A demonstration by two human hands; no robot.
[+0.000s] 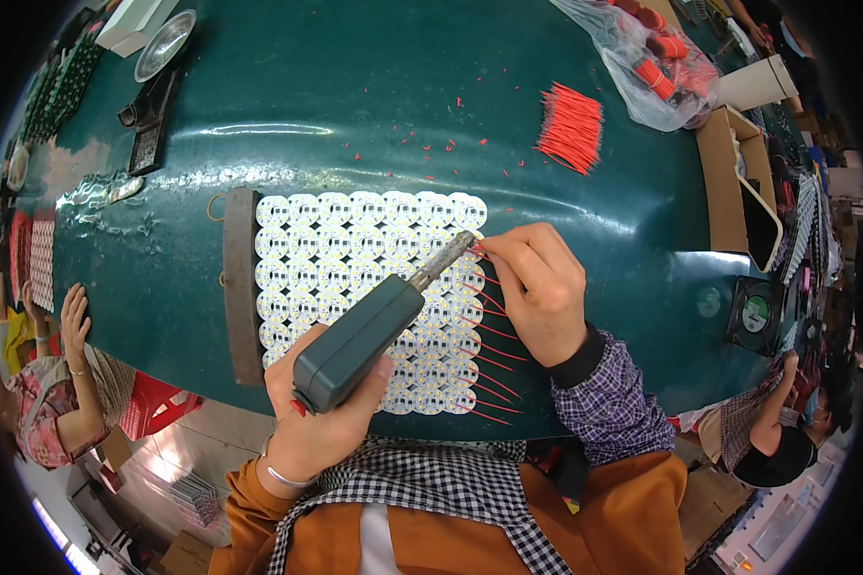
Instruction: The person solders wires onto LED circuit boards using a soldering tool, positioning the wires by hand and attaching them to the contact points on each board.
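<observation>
My left hand (321, 412) grips a dark green soldering iron (360, 340) by its body; the metal tip points up and right, ending at the top right edge of a white panel of round LED boards (355, 249). My right hand (537, 287) pinches a thin red wire (478, 251) against that tip. Several red wires (494, 369) stick out along the panel's right edge. The panel lies on a dark green table (374, 96), with a brown bar (242, 287) along its left side.
A bundle of cut red wires (571, 125) lies at the back right, next to a clear bag of red parts (657, 62). Cardboard boxes (734, 182) stand at the right. A metal dish (163, 43) and a black tool (149, 120) sit back left. Other people work at both sides.
</observation>
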